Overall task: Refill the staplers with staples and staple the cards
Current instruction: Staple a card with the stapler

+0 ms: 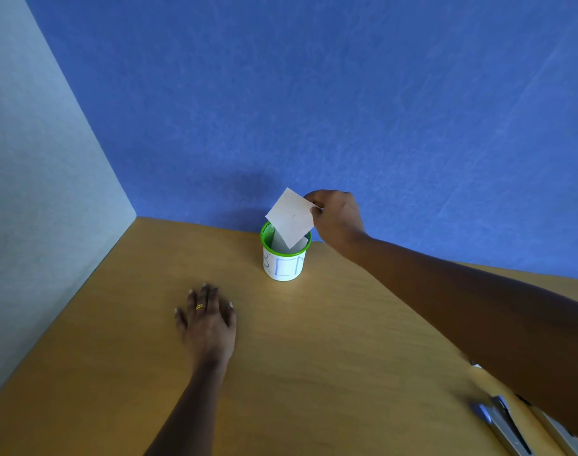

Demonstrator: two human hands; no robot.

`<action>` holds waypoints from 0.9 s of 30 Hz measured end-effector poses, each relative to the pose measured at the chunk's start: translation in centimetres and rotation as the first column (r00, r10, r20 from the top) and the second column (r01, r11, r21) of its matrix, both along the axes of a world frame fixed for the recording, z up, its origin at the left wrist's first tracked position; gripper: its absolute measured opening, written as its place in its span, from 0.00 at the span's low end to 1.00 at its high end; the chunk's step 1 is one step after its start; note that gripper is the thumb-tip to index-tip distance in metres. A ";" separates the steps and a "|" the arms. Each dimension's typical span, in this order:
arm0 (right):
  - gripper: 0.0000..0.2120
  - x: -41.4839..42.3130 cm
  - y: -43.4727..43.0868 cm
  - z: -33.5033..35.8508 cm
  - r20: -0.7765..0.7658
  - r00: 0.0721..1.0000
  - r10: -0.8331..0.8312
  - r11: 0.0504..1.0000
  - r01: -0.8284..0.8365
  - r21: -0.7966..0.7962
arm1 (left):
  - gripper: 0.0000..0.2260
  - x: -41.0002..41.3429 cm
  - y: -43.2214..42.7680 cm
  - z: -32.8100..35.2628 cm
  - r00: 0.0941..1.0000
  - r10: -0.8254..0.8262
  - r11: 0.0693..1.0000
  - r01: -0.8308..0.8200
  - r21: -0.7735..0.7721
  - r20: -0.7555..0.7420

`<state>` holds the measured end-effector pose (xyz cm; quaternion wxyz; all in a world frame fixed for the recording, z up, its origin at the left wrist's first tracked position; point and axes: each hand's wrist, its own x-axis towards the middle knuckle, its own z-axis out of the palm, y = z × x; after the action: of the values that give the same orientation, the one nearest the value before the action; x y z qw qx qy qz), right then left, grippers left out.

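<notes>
Nearest, at 4 o'clock in the view, two staplers lie side by side on the wooden table point(314, 373): a blue-trimmed stapler point(499, 422) and a second stapler point(559, 432), both partly cut off by the frame and the right forearm, so I cannot tell whether they are loaded. Further in, at 7 o'clock from the middle, the left hand point(210, 320) rests palm down on the table, fingers straight and spread, holding nothing, a ring point(200, 306) on one finger. Beyond it stands a white cup point(283, 266) with a green rim and blue lettering. The card point(291, 217) hangs diamond-wise above it, its 6 o'clock corner dipping into the cup's mouth, where another pale sheet seems to sit. The right hand point(338, 218) pinches the card's 3 o'clock corner between thumb and fingertips. The cup lies at 7 o'clock from that hand, directly under the card, so letting go should probably drop it in; the left hand is well apart. Behind rises a blue wall point(347, 93).
</notes>
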<state>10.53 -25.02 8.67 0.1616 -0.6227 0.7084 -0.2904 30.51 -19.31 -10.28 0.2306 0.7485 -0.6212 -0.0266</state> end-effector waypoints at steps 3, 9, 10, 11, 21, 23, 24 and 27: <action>0.20 0.6 -0.4 -0.3 -0.073 0.997 -0.009 0.999 0.012 0.040 | 0.23 0.0 0.0 0.0 1.000 -0.002 1.000 0.002 0.001 0.010; 0.18 1.3 -0.3 -0.6 -0.171 0.985 -0.032 0.997 0.044 0.068 | 0.25 0.1 0.0 0.0 0.999 -0.005 1.000 0.005 0.010 0.034; 0.17 1.3 -0.2 -0.5 -0.204 0.978 -0.041 0.997 0.054 0.057 | 0.26 0.1 0.0 0.0 0.999 -0.004 1.000 0.004 0.007 0.034; 0.16 1.4 -0.1 -0.5 -0.237 0.970 -0.052 0.997 0.064 0.043 | 0.26 0.1 0.0 0.1 1.000 -0.002 1.000 0.002 0.003 0.030; 0.17 1.7 -0.1 -0.9 -0.347 0.937 0.045 0.989 0.007 0.146 | 0.21 0.0 0.0 -0.1 0.999 0.004 1.000 -0.005 0.019 0.048; 0.18 1.7 -0.3 -1.4 -0.345 0.935 0.080 0.980 -0.011 0.198 | 0.21 -0.1 0.0 -0.1 0.999 0.003 1.000 -0.004 0.013 0.052; 0.19 1.7 -0.4 -1.7 -0.345 0.932 0.112 0.975 -0.035 0.220 | 0.21 -0.1 0.0 -0.1 0.999 0.004 1.000 -0.005 0.012 0.050; 0.23 1.2 -0.6 -2.6 -0.357 0.907 0.223 0.962 -0.145 0.232 | 0.19 0.0 0.0 -0.2 1.000 0.003 1.000 -0.003 0.024 0.029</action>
<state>11.70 -25.65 6.09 0.1099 -0.7118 0.6897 -0.0748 30.49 -19.32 -10.51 0.2128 0.7524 -0.6230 -0.0229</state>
